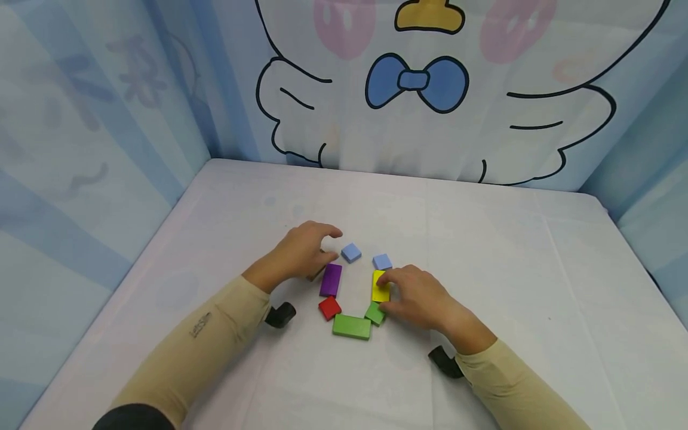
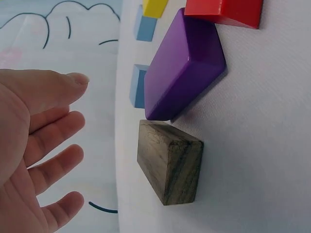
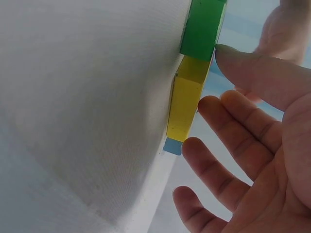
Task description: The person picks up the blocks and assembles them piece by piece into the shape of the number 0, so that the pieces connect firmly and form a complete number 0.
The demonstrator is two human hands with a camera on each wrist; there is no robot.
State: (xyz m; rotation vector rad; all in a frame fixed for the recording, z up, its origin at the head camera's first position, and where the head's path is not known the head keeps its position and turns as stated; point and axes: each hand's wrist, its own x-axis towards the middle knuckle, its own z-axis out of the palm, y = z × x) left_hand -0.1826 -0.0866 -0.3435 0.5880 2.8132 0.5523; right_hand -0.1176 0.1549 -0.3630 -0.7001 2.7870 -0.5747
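My left hand (image 1: pixel 301 251) hovers with thumb and fingers apart, holding nothing, beside a brown wood-grain block (image 2: pixel 170 165) that it mostly hides in the head view. A purple block (image 1: pixel 330 280) lies near that block, with a red block (image 1: pixel 329 308) below it. Over the yellow block (image 1: pixel 378 292) and the small green block (image 1: pixel 375 313) is my right hand (image 1: pixel 421 298). Its fingers are spread loosely, and the thumb tip is close to the green block; contact is unclear. A long green block (image 1: pixel 352 328) lies at the near side.
Two light-blue blocks, one left (image 1: pixel 351 252) and one right (image 1: pixel 382 261), lie at the far side, apart from each other. With the other blocks they form a rough ring on the white tablecloth (image 1: pixel 510 257). Patterned curtains (image 1: pixel 419 137) stand behind and at the sides.
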